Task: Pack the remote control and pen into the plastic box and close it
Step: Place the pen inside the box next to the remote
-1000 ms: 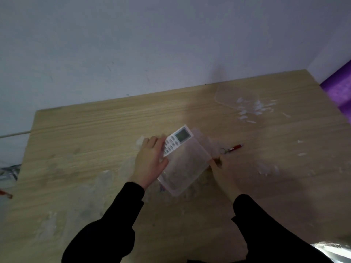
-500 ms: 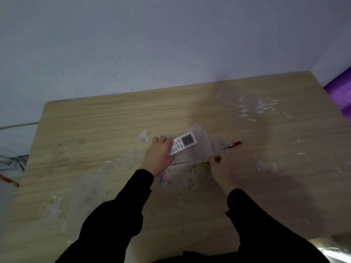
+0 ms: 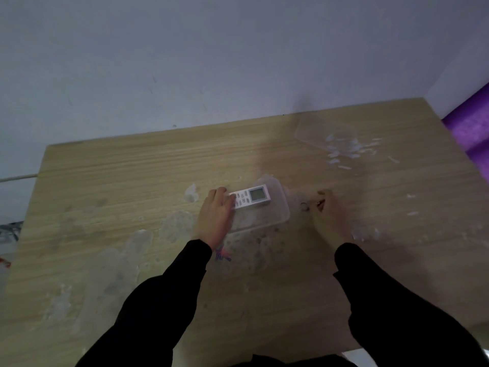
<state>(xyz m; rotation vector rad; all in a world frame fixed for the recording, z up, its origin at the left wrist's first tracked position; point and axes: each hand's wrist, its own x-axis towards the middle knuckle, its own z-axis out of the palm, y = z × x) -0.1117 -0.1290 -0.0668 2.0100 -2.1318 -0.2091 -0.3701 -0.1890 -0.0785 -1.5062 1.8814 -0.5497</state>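
Remote control (rigid, light, smooth casing) was held inside plastic box at frame centre, button end gripped by left hand. Pen, judged thin and slippery, was met right of box by blurred right hand; pinch could not be told. Mid-barrel grasp was judged advisable.

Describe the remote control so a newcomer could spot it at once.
Start at the wooden table; find the clear plastic box at its middle. The remote control lies along the box's far side, its end held by the left hand. It alone is white, with a grey screen and buttons.
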